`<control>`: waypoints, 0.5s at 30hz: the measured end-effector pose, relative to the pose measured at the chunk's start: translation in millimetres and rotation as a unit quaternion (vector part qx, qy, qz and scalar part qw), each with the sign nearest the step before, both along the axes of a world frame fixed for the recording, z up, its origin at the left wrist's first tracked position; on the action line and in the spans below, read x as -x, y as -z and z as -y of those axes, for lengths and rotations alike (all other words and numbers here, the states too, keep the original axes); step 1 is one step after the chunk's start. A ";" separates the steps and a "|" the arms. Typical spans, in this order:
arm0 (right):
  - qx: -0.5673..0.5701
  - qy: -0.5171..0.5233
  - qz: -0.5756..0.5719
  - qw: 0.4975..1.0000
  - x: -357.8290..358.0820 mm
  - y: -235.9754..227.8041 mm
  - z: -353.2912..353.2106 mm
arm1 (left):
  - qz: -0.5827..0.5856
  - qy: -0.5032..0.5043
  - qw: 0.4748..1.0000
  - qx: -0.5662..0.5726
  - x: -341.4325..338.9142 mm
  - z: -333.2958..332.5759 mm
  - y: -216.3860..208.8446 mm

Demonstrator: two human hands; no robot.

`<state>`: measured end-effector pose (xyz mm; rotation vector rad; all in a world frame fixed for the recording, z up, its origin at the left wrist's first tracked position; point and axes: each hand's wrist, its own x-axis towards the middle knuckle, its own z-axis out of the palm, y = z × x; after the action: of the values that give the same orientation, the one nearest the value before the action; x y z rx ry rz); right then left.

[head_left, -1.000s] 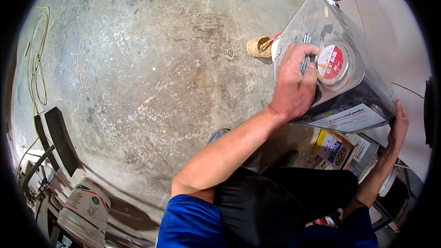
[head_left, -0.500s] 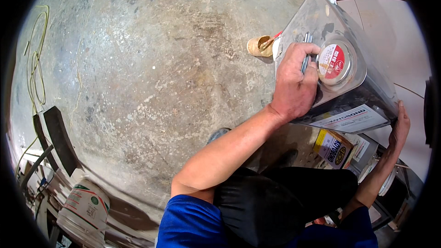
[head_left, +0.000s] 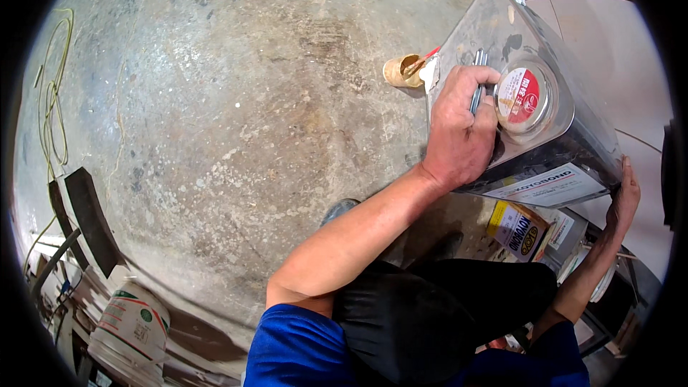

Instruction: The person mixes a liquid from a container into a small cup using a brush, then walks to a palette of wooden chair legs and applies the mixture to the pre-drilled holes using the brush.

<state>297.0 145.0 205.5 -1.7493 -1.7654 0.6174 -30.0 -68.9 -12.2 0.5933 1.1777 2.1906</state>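
A large square metal can point(head_left: 548, 118) with a red and white round cap is tilted at the right, its top turned up and left. My left hand point(head_left: 462, 122) is closed around the wire handle point(head_left: 479, 82) on that top, beside the cap. At the can's far lower right edge, my right hand point(head_left: 625, 197) holds its bottom end, the palm side partly hidden. Just left of the can's upper left edge stands a tan cup point(head_left: 401, 72) with a red-handled brush point(head_left: 423, 63) in it. Something white point(head_left: 430, 72) shows at the can's edge there.
Below the can sits a yellow, white and dark tin point(head_left: 517, 231). Pale boards point(head_left: 602, 50) lie at the right. To the left are a yellow-green cord point(head_left: 51, 107), dark strips point(head_left: 92, 222) and a white bucket point(head_left: 129, 326) on the concrete floor point(head_left: 251, 136).
The view has shifted very slightly. Both hands keep their hold on the can, which shows little or no movement.
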 end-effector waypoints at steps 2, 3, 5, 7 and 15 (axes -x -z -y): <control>-0.008 0.002 0.006 1.000 2.1 0.5 2.0 | 0.002 0.001 1.000 0.000 0.2 0.0 -0.1; -0.002 -0.001 0.002 1.000 1.4 0.5 1.8 | 0.001 0.001 1.000 0.001 0.4 0.1 0.1; 0.010 -0.007 -0.005 1.000 -0.6 0.7 0.9 | -0.012 -0.004 1.000 0.002 -0.2 -0.6 1.7; 0.007 -0.007 0.000 1.000 1.3 2.6 0.8 | -0.036 -0.018 0.999 0.005 -1.1 -1.8 4.7; -0.001 -0.006 0.007 1.000 0.1 5.5 0.4 | -0.021 -0.008 1.000 -0.004 -1.0 -0.9 4.4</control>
<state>296.9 144.6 200.0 -1.7478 -1.7875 0.6097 -29.0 -68.0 -16.6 0.6385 1.2001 2.2075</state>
